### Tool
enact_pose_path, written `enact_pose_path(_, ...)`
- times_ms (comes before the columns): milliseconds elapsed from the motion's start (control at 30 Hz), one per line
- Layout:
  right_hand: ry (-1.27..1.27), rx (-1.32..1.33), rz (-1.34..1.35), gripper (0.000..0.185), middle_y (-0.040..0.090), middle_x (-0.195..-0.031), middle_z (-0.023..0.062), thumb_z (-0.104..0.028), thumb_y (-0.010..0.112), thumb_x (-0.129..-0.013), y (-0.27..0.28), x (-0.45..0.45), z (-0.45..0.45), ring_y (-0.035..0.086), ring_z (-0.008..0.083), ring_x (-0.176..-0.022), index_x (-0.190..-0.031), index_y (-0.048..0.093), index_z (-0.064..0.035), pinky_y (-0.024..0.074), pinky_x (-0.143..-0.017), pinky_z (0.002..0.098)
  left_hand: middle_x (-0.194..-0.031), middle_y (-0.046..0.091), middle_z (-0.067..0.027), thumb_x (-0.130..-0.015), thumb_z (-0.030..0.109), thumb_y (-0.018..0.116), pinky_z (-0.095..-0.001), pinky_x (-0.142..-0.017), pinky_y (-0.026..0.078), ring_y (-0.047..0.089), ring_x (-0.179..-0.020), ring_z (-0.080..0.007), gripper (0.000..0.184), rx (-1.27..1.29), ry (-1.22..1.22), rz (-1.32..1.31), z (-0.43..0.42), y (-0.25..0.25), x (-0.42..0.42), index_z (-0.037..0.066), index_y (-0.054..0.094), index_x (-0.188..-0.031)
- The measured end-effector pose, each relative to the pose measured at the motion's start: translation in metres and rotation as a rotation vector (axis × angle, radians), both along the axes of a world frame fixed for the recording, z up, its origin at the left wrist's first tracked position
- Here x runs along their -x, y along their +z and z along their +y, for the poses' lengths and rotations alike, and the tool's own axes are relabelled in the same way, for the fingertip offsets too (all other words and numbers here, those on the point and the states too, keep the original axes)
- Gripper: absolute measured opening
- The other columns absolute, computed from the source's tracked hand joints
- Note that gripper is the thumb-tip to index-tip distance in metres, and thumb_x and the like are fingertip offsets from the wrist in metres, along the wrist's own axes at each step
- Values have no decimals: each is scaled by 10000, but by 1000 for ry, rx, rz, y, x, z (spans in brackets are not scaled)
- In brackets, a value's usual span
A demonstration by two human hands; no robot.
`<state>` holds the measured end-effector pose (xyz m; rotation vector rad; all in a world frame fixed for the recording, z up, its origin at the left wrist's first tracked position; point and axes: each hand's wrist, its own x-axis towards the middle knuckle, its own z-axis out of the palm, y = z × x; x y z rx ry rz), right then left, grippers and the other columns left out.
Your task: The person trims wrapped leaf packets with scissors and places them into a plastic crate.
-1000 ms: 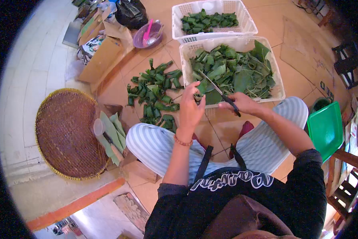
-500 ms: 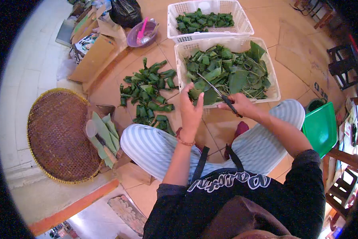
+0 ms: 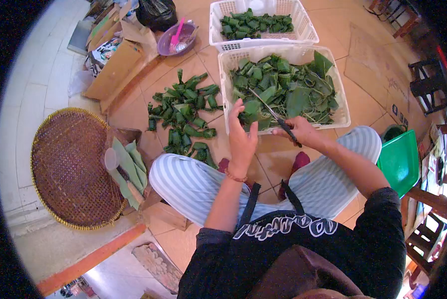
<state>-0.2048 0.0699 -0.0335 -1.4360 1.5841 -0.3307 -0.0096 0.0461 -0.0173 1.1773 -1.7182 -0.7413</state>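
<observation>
My right hand (image 3: pixel 301 130) is wrapped round the black handles of a pair of scissors (image 3: pixel 273 113). Their long metal blades point up and left over the near white crate (image 3: pixel 346 107). Cut green leaves and leaf pieces (image 3: pixel 298 99) fill much of that crate. At its near left corner my left hand (image 3: pixel 242 137) is raised, thumb and fingers apart, with nothing visible in it. Left of this hand, a pile of green leaf-wrapped rolls (image 3: pixel 186 112) lies on the tiled floor.
Behind stands a second white crate (image 3: pixel 310 35) with more leaf rolls. A purple bowl (image 3: pixel 186 47) holds a pink-handled utensil. At left are a round woven tray (image 3: pixel 74 169), flat leaves (image 3: pixel 133 167) and a cardboard box (image 3: pixel 119 67). A green tray (image 3: pixel 400 159) leans at right.
My left hand has moved slightly down and right, its fingers more upright. The scissors stay in my right hand, nearly in the same place.
</observation>
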Motion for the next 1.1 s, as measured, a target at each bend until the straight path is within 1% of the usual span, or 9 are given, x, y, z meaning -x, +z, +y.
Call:
enact_pose_path(67,-30,-4,-40,538,525,-523,93,-566,624,-696,-6,2,2,512,186,-470,-670,596,-29,411,-480,349,-1255,400,-149,-787,15,565,-341,-944,361,421,-1148,-241,461,87,38,47,-4,-7,2,5,377,-1207)
enact_pose_path(133,-98,33,-130,520,450,-466,27,-516,654,-709,-6,1,4,501,126,-424,-585,510,-32,395,-406,287,-1200,459,-136,-830,72,547,-310,-880,402,458,-1082,-195,367,-6,142,109,-4,-4,4,-6,428,-1169)
enact_pose_path(267,27,260,163,554,478,-534,101,-546,660,-669,12,5,2,531,250,-514,-642,497,-17,417,-514,373,-990,596,-81,-878,160,513,-234,-721,450,528,-867,-104,233,-429,123,357,-12,8,-8,-1,544,-1043)
enact_pose_path(400,157,334,242,586,519,-635,160,-577,666,-629,13,8,8,527,341,-596,-704,498,-20,413,-562,414,-838,638,-44,-869,183,526,-207,-632,442,534,-712,-68,214,-568,-59,440,-15,17,-11,9,581,-981)
enact_pose_path(467,217,338,253,598,530,-656,169,-589,665,-619,10,9,11,531,354,-616,-711,501,-22,415,-567,416,-851,642,-55,-860,165,536,-209,-625,446,542,-704,-67,203,-586,-282,357,-21,4,-20,4,583,-973)
enact_pose_path(567,274,423,266,605,532,-652,167,-597,659,-616,3,8,13,538,355,-625,-706,507,-19,422,-575,416,-853,646,-70,-844,151,551,-212,-628,450,558,-716,-77,195,-553,-285,98,-11,27,-13,-13,584,-945)
enact_pose_path(733,295,500,255,579,541,-665,177,-572,656,-637,-2,9,19,542,356,-617,-716,521,-14,427,-568,423,-813,647,-94,-831,133,552,-228,-634,468,591,-702,-105,190,-738,-363,268,-15,-4,-15,-25,585,-933)
enact_pose_path(867,249,377,222,536,547,-632,182,-528,675,-641,1,11,21,548,358,-603,-711,556,-10,428,-562,427,-809,646,-113,-827,133,549,-230,-628,483,612,-686,-133,190,-825,-372,367,-20,-7,-15,-25,583,-927)
enact_pose_path(1100,261,357,359,460,549,-590,177,-459,697,-641,-9,27,32,550,361,-581,-694,590,-15,430,-558,432,-804,642,-127,-818,154,555,-292,-497,515,616,-639,-150,150,-979,-352,285,-17,-11,-13,12,574,-865)
